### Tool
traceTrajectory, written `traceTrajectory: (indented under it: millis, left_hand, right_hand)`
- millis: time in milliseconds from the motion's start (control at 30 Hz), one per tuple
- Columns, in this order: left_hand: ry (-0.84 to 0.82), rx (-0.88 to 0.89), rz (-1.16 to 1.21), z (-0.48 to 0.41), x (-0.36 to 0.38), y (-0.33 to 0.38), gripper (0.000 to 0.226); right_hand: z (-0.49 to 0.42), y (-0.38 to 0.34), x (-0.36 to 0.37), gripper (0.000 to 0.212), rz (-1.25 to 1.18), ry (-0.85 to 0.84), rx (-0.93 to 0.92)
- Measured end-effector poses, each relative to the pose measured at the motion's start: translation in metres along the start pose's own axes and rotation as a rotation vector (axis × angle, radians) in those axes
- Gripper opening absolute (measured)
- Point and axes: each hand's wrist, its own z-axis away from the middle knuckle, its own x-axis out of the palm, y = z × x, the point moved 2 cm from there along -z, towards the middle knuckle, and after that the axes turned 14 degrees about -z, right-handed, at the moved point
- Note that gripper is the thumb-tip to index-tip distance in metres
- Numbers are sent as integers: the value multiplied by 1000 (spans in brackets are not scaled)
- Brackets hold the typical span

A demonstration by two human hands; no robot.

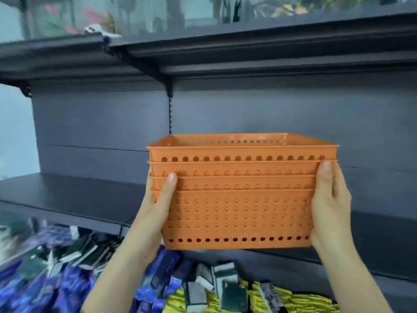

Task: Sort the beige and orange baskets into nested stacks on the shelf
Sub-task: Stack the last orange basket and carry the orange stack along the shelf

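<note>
Above the dark shelf [67,195], a nested stack of orange baskets [237,199] hangs in mid-air; left hand [158,199] and right hand [331,199] clamp its short ends; perforated plastic looks light, fairly stiff, slightly slippery; grip under rims.

soft, even, rather dim light with no hard shadows. the orange baskets [239,195] are sharpest; the packets [45,263] under the shelf's [67,193] front edge are smeared by motion blur. shelf lines bow from wide-angle distortion. items above are out of focus.
</note>
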Motion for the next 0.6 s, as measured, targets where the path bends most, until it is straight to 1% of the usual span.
traceTrajectory:
  millis: [133,300,400,533,567,600]
  left_hand:
    - [140,-45,-41,14,-95,-4,84]
    - [351,-72,-67,35,-197,-12,80]
    - [418,-87,-73,37,-249,-21,68]
    - [480,-118,-87,22,-311,-44,61]
    - [495,-126,-85,16,-326,-52,58]
    - [509,-134,-82,8,-341,-60,57]
  right_hand:
    - [29,30,88,56,-99,-95,83]
    - [67,71,189,39,-194,-263,205]
    - [86,99,240,35,-230,-354,261]
    - [106,146,304,45,-283,-432,350]
    - [111,158,321,42,-289,-446,370]
    - [114,170,337,34,-292,-458,389]
